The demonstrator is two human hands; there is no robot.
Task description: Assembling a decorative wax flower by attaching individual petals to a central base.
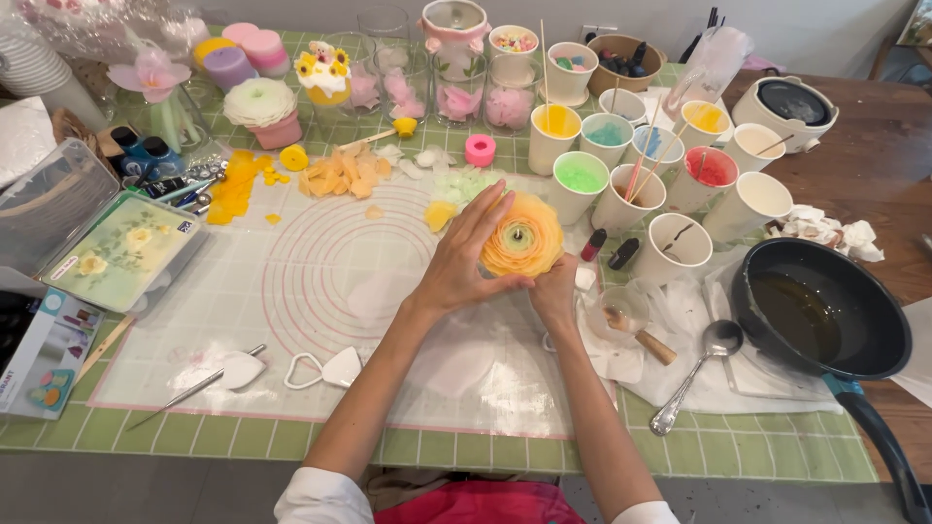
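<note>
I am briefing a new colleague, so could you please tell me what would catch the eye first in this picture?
At the centre, the left hand and right hand cup a yellow-orange wax flower above the white silicone mat. Behind it stand paper cups of coloured wax, green, red, blue and yellow. At the right edge sits a black frying pan holding dark liquid.

An orange-yellow layered wax flower [522, 243] is held between left hand [464, 262] and right hand [555, 289] above a translucent silicone mat [320, 291]; a black frying pan [820, 311] lies right of it, white paper cups [670, 184] behind.
</note>
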